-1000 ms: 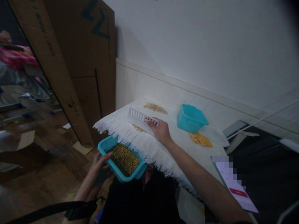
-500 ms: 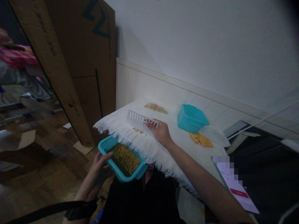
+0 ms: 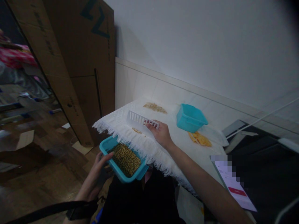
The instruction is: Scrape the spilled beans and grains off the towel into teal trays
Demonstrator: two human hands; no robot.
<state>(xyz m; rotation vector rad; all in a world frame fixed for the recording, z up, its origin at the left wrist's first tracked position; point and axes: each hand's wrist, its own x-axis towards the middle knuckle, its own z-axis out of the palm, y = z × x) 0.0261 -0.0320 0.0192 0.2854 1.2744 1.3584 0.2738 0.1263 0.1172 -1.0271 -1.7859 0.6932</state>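
My left hand (image 3: 98,172) grips the left rim of a turquoise plastic tub (image 3: 130,179), thumb over the edge. Round yellow-green beans (image 3: 127,158) lie in the tub, which is held below the fringed edge of a white tablecloth (image 3: 173,152); the fringe hides part of its far side. My right hand (image 3: 161,132) pinches the right end of a white slotted plastic strip (image 3: 137,118), standing on edge on the cloth. A short line of loose beans (image 3: 136,131) lies on the near side of the strip, between it and the fringe.
A spread of pale grains (image 3: 155,107) lies farther back on the cloth. To the right are another turquoise tub (image 3: 191,118), a crumpled orange cloth (image 3: 199,139) and a sheet with a red band (image 3: 235,186). A tall cardboard box (image 3: 86,93) stands left; a white wall (image 3: 198,46) is behind.
The tub in my left hand has shifted slightly to the right relative to the table. The loose beans lie in a slightly tighter line by the strip. Both hands keep their holds.
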